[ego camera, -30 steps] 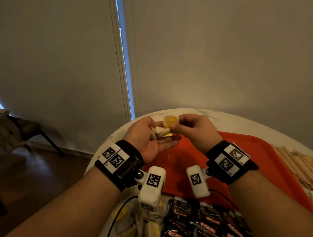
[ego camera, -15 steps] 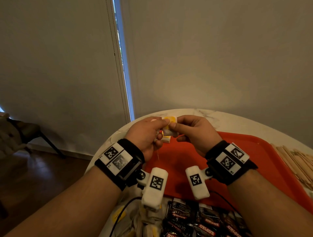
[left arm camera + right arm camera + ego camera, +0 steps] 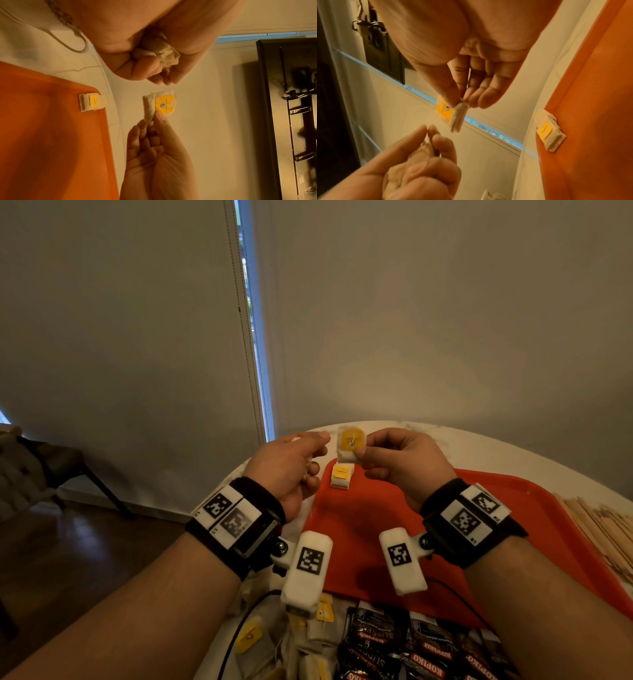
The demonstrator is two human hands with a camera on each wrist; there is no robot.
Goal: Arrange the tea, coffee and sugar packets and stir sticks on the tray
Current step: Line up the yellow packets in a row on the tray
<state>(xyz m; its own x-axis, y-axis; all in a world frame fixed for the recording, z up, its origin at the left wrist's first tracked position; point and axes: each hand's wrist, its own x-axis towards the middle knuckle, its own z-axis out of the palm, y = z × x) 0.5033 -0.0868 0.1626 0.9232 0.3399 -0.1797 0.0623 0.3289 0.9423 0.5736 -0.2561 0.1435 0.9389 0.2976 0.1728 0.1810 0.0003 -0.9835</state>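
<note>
My right hand [image 3: 359, 455] pinches a tea bag with a yellow tag [image 3: 350, 445] [image 3: 160, 106] [image 3: 452, 115] between thumb and forefinger, above the far left corner of the orange tray [image 3: 359, 529]. My left hand [image 3: 308, 460] is curled round other crumpled tea bags [image 3: 159, 54] [image 3: 412, 161], just left of the held one and apart from it. One tea bag with a yellow tag [image 3: 340, 477] [image 3: 91, 103] [image 3: 547, 131] lies flat in the tray's far left corner.
Wooden stir sticks [image 3: 603, 525] lie on the white table right of the tray. Black coffee packets [image 3: 411, 645] and loose tea bags [image 3: 250, 637] are piled at the near edge. A dark chair [image 3: 44, 467] stands on the floor at left.
The hands met over the yellow-tagged tea bag, then drew apart. My right hand keeps that bag alone, and my left hand has closed on the remaining bags.
</note>
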